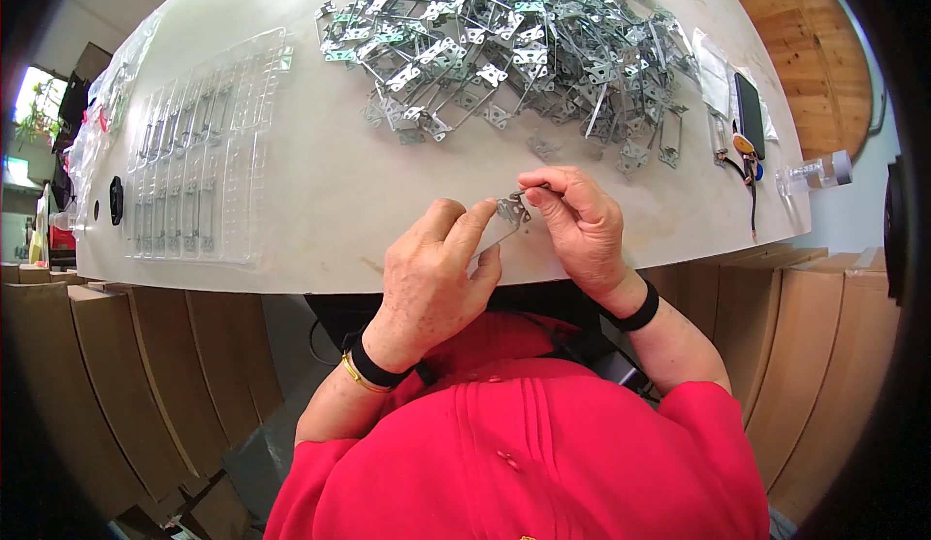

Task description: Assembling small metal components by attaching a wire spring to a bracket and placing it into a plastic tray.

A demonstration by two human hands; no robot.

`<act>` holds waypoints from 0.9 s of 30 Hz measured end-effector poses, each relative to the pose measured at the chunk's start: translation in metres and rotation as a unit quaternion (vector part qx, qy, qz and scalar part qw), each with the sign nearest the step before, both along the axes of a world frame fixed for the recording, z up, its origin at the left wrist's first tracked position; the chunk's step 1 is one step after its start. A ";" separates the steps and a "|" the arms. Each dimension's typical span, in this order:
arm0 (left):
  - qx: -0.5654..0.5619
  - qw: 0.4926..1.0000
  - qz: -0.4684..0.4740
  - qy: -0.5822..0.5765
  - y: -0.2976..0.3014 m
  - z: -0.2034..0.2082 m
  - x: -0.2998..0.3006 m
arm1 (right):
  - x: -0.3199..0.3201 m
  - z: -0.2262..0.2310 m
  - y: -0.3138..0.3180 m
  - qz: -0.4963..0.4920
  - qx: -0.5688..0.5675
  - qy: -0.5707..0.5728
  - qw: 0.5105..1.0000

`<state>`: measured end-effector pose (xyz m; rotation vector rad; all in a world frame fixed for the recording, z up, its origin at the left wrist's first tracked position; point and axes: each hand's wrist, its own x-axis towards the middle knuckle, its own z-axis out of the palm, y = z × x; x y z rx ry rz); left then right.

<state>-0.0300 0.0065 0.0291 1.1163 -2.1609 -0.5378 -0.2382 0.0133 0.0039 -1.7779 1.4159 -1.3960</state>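
My left hand (436, 267) is closed on a small metal bracket (512, 211) with punched holes, over the near edge of the table. A thin straight arm of the bracket runs down toward my left thumb. My right hand (580, 225) is pinched at the bracket's upper right corner. Between its thumb and forefinger a thin dark sliver shows, too small to tell whether it is part of the bracket or a separate piece. Beyond my hands lies a big heap of similar metal brackets (495, 46).
At left, a clear plastic tray (254, 176) holds rows of metal pieces, with a small black object (116, 201) beside it. To the right lie a dark phone (748, 111), a cord (753, 191) and a clear bottle (819, 172). Cardboard boxes (116, 375) stand below the table.
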 end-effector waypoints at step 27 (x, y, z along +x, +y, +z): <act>-0.008 1.000 -0.002 -0.004 0.000 -0.001 0.001 | 0.002 0.000 -0.002 0.005 -0.009 0.022 1.000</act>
